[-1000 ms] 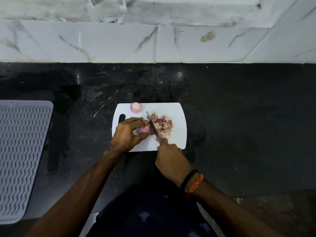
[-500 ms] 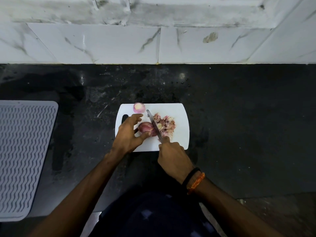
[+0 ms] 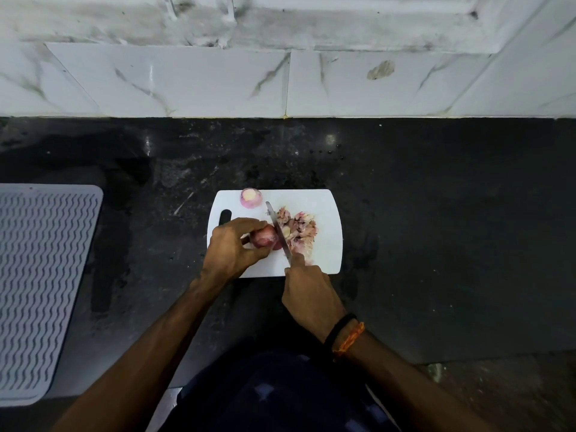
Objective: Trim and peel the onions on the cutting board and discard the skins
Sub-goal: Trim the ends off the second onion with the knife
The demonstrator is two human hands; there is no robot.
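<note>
A white cutting board lies on the dark counter. My left hand grips a red onion on the board's left half. My right hand holds a knife by its handle, and the blade lies across the onion's right end. A peeled, trimmed onion stands at the board's far edge. A heap of pink skins and trimmings lies just right of the blade.
A grey ribbed drying mat covers the counter at the left. White marble tiles form the wall behind the black counter. The counter's front edge runs close to my body.
The onion under my left hand has been turned so more of its red skin shows. The knife blade has stayed against its right end, shifting slightly.
</note>
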